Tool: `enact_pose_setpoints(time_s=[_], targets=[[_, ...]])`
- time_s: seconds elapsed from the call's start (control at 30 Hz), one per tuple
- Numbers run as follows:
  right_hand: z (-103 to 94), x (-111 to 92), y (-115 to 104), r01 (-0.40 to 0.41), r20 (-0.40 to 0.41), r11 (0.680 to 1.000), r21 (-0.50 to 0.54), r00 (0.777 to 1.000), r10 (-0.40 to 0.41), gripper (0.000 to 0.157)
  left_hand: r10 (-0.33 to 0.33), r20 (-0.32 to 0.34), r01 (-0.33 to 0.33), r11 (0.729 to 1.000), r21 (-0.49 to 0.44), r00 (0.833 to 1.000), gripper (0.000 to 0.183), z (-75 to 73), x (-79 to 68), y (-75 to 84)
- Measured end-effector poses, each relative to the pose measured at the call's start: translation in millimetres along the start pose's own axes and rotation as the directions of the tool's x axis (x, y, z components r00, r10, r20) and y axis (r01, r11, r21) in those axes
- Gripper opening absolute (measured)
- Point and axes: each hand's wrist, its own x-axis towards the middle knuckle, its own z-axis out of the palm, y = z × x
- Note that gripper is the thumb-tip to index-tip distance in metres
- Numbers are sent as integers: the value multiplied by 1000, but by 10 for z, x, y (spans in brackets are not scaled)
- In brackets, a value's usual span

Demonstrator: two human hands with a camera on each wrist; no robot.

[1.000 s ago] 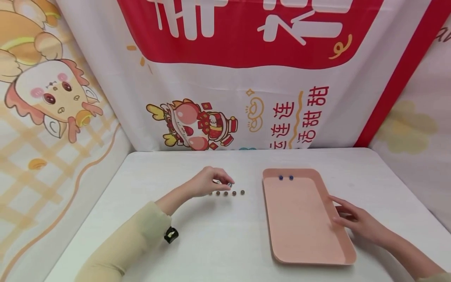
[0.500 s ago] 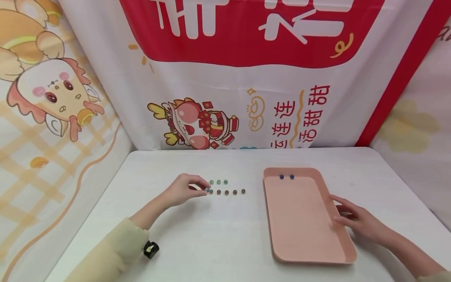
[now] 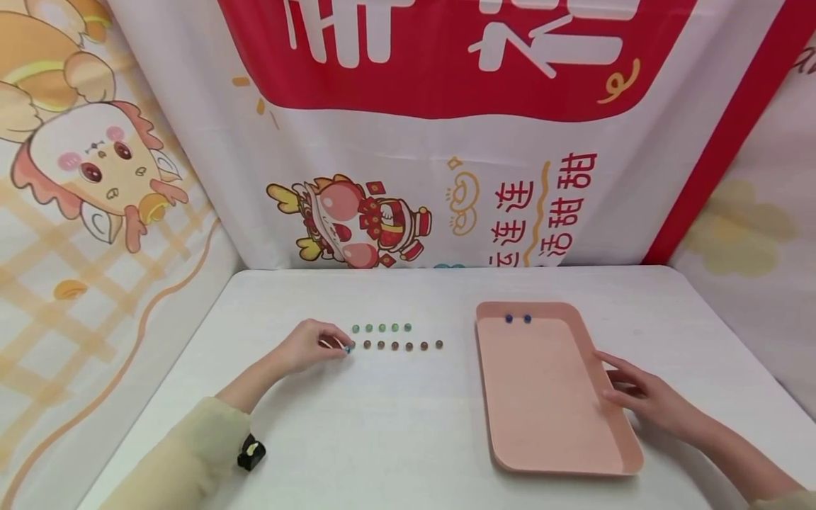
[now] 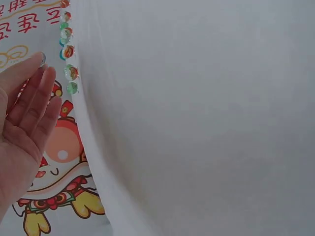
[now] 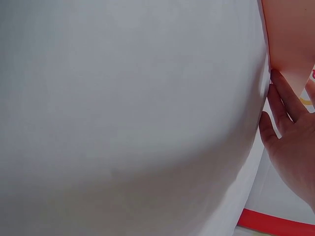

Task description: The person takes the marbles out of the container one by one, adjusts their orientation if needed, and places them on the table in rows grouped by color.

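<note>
My left hand (image 3: 312, 346) pinches a small blue glass marble (image 3: 347, 348) between thumb and fingertips, at the left end of a row of brownish marbles (image 3: 395, 346). In the left wrist view the pinched marble (image 4: 42, 59) shows at the fingertips, while the other fingers stay fairly straight. Just behind the brownish row runs a second row of green marbles (image 3: 382, 328). My right hand (image 3: 650, 397) rests against the right rim of a pink tray (image 3: 554, 411), its fingers extended and touching the edge. Two dark blue marbles (image 3: 518, 319) sit inside the tray at its far end.
A white cloth-covered table (image 3: 395, 425) bears everything. Behind it hangs a red and white printed banner (image 3: 446, 85), and a patterned panel (image 3: 76, 212) closes off the left. A black wrist device (image 3: 251, 452) shows near the left cuff.
My left hand has moved left along the rows with a blue marble at its fingertips, uncovering more green and brownish marbles. The right hand and tray have stayed in place.
</note>
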Motion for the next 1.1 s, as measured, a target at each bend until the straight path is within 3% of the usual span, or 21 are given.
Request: enact_pose_setpoints(time_s=[0.33,0.7,0.9,1.1], targets=[[7,-2,-30,-22,8,1000,7,1000,21,70,14,79,-17,999,32,997,14,60,8,-107],[3,1,-18,-9,4,1000,-6,1000,9,68,-80,90,74,995,73,993,16,106,20,-96],[4,3,-47,-19,17,1000,2,1000,19,68,-56,110,48,996,78,992,16,71,2,-89],[-6,0,-48,3,12,1000,-10,1000,-2,67,16,98,-24,996,84,995,18,-14,4,-75]])
